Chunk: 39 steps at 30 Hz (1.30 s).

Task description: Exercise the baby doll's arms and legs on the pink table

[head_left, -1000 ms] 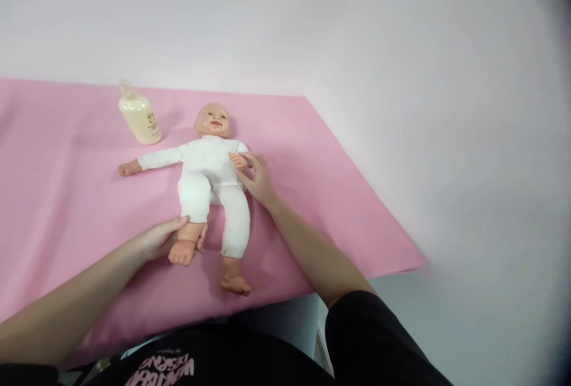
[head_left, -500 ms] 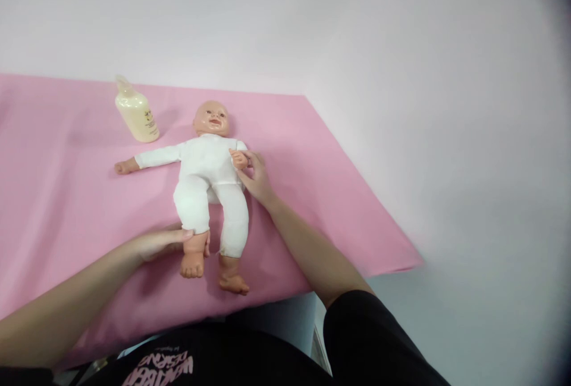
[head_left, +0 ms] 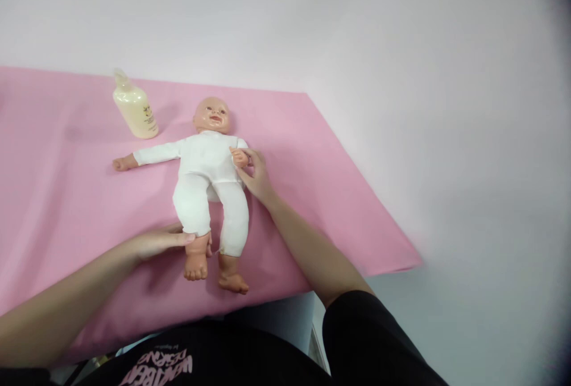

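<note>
A table [head_left: 312, 154] covered with a pink cloth [head_left: 66, 195] carries everything here. A baby doll [head_left: 207, 172] in a white bodysuit lies on its back on the cloth, one arm stretched out flat. Just beyond that outstretched arm stands a pale cream bottle [head_left: 132, 107], perhaps lotion, its label too small to read. Right of the doll, the cloth runs bare to the table's edge.

My left fingers [head_left: 178, 237] hide the doll's [head_left: 207, 166] ankle. The bottle's [head_left: 134, 109] label, well beyond them, is too small to read. My right fingers [head_left: 252, 163] partly cover its hand.
</note>
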Each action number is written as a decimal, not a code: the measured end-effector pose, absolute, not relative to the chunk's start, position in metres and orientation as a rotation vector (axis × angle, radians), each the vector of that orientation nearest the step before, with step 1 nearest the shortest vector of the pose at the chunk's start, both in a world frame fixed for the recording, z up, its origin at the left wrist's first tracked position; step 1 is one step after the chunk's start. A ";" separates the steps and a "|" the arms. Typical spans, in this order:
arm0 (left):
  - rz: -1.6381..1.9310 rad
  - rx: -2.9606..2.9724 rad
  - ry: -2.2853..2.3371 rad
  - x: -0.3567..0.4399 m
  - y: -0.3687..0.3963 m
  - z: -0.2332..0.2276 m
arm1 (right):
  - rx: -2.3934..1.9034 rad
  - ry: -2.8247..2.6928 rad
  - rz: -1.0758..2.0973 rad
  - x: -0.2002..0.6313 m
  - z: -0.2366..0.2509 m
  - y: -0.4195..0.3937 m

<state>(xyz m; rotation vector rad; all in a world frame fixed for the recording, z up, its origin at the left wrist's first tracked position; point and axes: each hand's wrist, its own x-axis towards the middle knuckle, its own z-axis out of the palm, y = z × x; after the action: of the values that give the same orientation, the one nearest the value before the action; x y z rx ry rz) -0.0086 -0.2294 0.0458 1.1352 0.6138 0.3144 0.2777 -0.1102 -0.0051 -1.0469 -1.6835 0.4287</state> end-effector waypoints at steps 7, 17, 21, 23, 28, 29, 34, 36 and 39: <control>0.314 1.117 0.599 -0.009 -0.229 0.045 | -1.048 -1.673 0.434 0.277 -0.004 -0.111; 0.305 1.139 0.592 -0.009 -0.227 0.043 | -1.041 -1.681 0.427 0.277 -0.004 -0.112; 0.297 1.158 0.564 -0.010 -0.226 0.040 | -1.043 -1.684 0.433 0.277 -0.004 -0.111; 0.300 1.154 0.565 -0.011 -0.225 0.038 | -1.042 -1.684 0.432 0.278 -0.005 -0.111; 0.282 1.195 0.556 -0.013 -0.223 0.033 | -1.033 -1.693 0.424 0.278 -0.006 -0.110; 0.279 1.204 0.563 -0.013 -0.222 0.033 | -1.031 -1.692 0.424 0.278 -0.006 -0.110; 0.238 1.248 0.632 -0.016 -0.221 0.032 | -1.031 -1.697 0.422 0.278 -0.006 -0.109; 0.225 1.272 0.655 -0.017 -0.221 0.032 | -1.025 -1.699 0.416 0.278 -0.006 -0.109; 0.219 1.289 0.677 -0.019 -0.221 0.029 | -1.023 -1.700 0.405 0.278 -0.007 -0.108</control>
<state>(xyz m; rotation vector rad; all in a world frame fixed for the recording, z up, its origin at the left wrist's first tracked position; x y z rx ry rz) -0.0185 -0.2207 0.0287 1.2890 0.6768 0.2191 0.2779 -0.1084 -0.0071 -1.0229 -1.6997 0.4050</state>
